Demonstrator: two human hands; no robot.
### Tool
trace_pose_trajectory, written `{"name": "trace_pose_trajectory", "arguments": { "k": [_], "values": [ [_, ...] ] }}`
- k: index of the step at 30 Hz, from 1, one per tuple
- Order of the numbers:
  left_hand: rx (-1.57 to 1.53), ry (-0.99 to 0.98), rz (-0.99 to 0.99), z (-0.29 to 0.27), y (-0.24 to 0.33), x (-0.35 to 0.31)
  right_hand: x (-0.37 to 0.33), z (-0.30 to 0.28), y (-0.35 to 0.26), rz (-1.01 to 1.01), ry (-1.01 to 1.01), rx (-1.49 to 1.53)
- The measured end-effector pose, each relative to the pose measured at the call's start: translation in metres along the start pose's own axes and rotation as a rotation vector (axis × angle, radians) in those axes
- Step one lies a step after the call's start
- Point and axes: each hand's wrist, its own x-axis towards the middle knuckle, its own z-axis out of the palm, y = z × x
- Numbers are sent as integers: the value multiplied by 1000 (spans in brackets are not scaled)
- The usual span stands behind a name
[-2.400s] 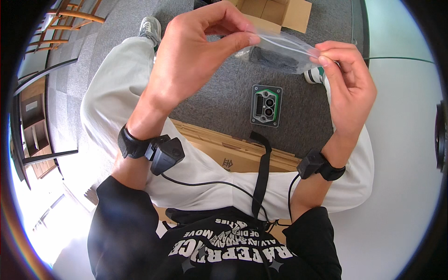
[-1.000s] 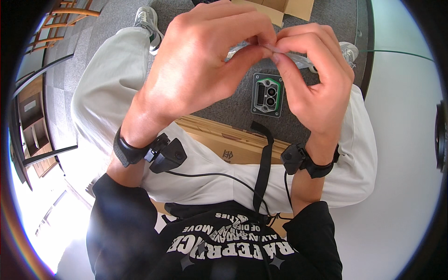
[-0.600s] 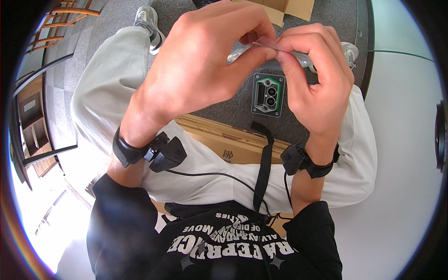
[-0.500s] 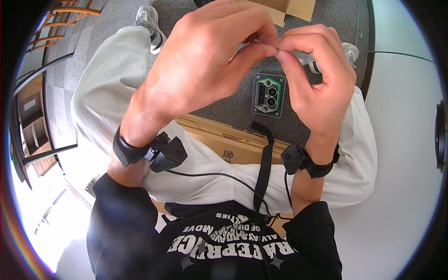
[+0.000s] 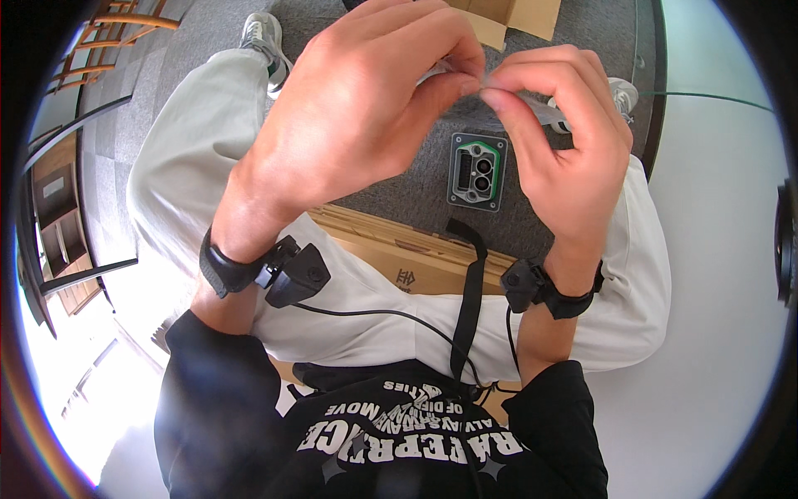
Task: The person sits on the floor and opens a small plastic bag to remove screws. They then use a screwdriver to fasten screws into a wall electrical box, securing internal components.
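Note:
Both hands are raised in front of me, fingertips nearly meeting. My left hand [image 5: 357, 108] pinches the edge of a thin, clear plastic bag [image 5: 544, 113] between thumb and fingers. From the other side, my right hand [image 5: 573, 137] pinches the same edge with thumb and forefinger. Most of the bag is hidden behind the hands, so whether it contains anything cannot be seen. Below them on the grey carpet lies a rectangular grey metal connector housing [image 5: 477, 171] with a green seal and two round openings. Neither hand touches it.
An open cardboard box [image 5: 532, 15] stands beyond my hands. Flat cardboard [image 5: 382, 259] lies between my legs, crossed by a black strap [image 5: 471, 308]. Cables run from the black wrist devices. A white surface [image 5: 715, 249] is on the right; a wooden chair [image 5: 125, 21] stands far left.
Both pinching hands have shifted slightly left, and the fingertips are a little further apart along the bag's edge. The connector housing stays on the carpet.

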Motion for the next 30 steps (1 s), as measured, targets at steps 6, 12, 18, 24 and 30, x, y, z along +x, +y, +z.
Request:
{"name": "trace_pose_trajectory", "arguments": {
  "k": [6, 12, 18, 24, 30],
  "values": [
    [45, 20, -12, -1, 0, -1, 1, -4, 1, 6, -43, -11],
    [-35, 9, 32, 0, 1, 1, 0, 6, 1, -34, 7, -36],
    [6, 28, 54, -2, -1, 2, 1, -2, 0, 0, -41, -15],
    [43, -22, 14, -6, 0, 1, -1, 6, 3, -32, -1, -57],
    [47, 42, 41, -1, 1, 2, -2, 11, -1, -4, 31, -53]
  ]
}}
